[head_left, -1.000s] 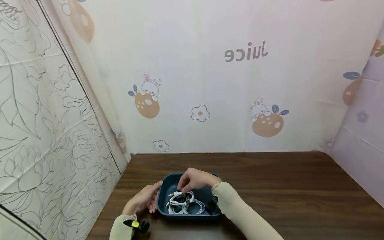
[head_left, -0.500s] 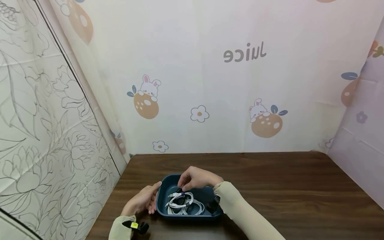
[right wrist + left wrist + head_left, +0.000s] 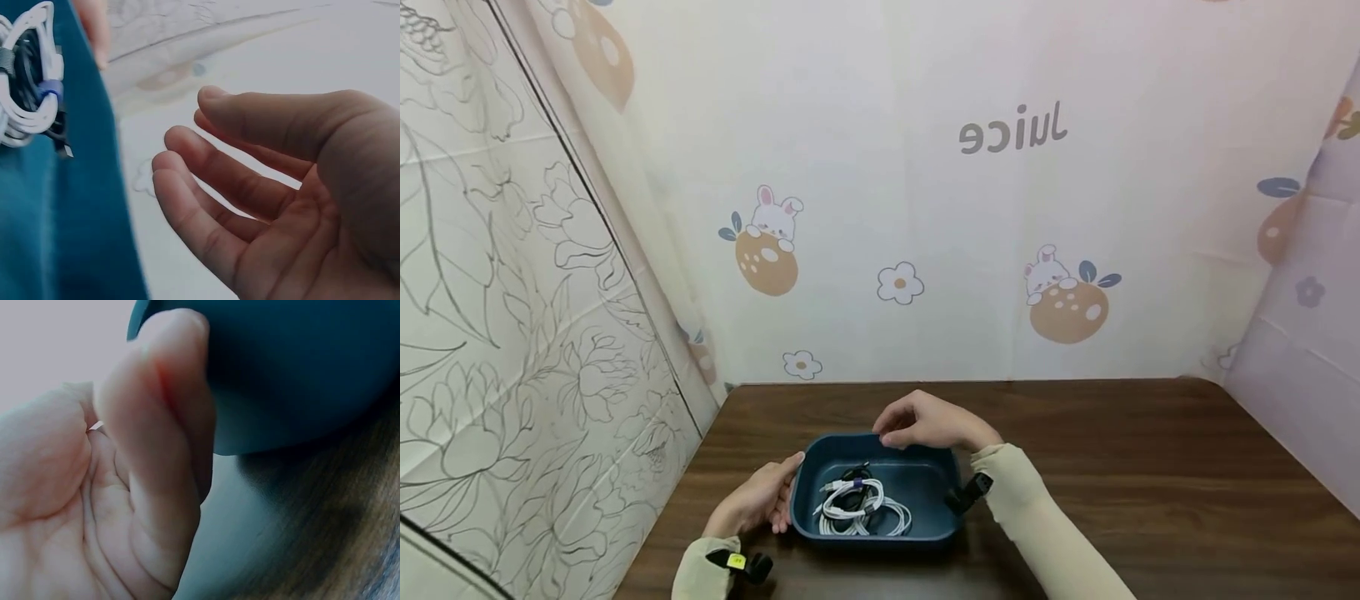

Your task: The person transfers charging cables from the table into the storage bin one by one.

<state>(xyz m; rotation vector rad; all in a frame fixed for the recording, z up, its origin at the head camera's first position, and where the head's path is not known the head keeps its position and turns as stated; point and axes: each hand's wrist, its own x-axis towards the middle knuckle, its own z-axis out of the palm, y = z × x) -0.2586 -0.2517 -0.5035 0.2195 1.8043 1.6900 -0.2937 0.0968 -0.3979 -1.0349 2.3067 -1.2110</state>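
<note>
A dark blue plastic bin (image 3: 925, 492) sits on the table, with white coiled cables (image 3: 865, 508) in its left half. A purple tie (image 3: 50, 89) wraps the upper white coil, and a black cable (image 3: 60, 134) with a metal plug shows under it. My left hand (image 3: 760, 498) holds the bin's left end, thumb at the rim and bent fingers (image 3: 156, 425) against the outer wall. Above the bin's far rim, my right hand (image 3: 928, 421) has nothing in it; its fingers are relaxed and apart from the thumb in the right wrist view.
The brown wooden table (image 3: 1112, 467) extends right of the bin. A printed cloth (image 3: 850, 167) hangs behind it, with another floral sheet (image 3: 535, 333) on the left. Each wrist wears a small black camera.
My right hand has let go of the cables and moved up and right, out over the far rim. The coils stay in the bin. My left hand keeps its place.
</note>
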